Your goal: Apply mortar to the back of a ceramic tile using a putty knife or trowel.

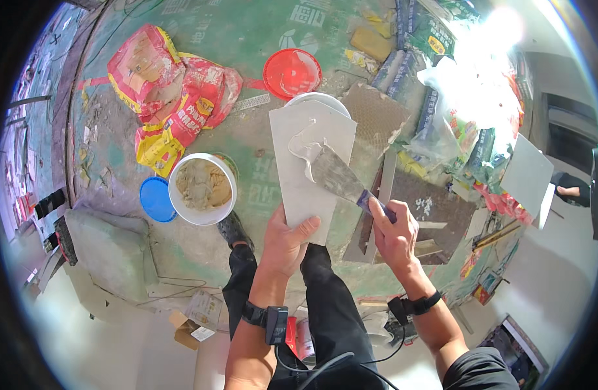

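My left hand grips the narrow lower end of a flat pale grey board, thumb on top. On the board's upper half lies a smear of white paste. My right hand is closed around the dark handle of a putty knife. Its broad grey blade rests on or just above the board, its edge at the paste. Partly hidden behind the board's far end is a white bucket. Left of my left hand stands another white bucket with beige, lumpy material inside.
A red lid lies beyond the board and a blue lid beside the left bucket. Crumpled red and yellow sacks lie at the far left. Tile pieces, bags and scraps crowd the right. My shoe stands near the bucket.
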A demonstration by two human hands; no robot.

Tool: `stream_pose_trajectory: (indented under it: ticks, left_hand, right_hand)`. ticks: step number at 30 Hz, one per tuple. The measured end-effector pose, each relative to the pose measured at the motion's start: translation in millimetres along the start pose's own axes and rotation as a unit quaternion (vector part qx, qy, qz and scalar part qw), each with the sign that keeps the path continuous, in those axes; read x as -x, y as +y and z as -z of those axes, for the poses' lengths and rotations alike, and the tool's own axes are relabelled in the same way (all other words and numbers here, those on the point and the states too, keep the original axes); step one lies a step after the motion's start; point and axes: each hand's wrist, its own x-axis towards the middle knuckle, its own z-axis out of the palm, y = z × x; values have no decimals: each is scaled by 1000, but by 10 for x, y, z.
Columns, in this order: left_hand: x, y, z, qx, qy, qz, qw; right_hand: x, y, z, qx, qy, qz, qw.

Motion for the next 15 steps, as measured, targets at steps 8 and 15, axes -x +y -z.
stream_pose_trajectory:
  ticks: [8,15]
  left_hand:
    - [260,253,72,69,59,-27,995]
    - [337,281,230,109,91,-15,990]
  right_hand:
    - [56,-418,353,-15,-74,-2,997]
    - [-6,-478,331,12,-84,29,996]
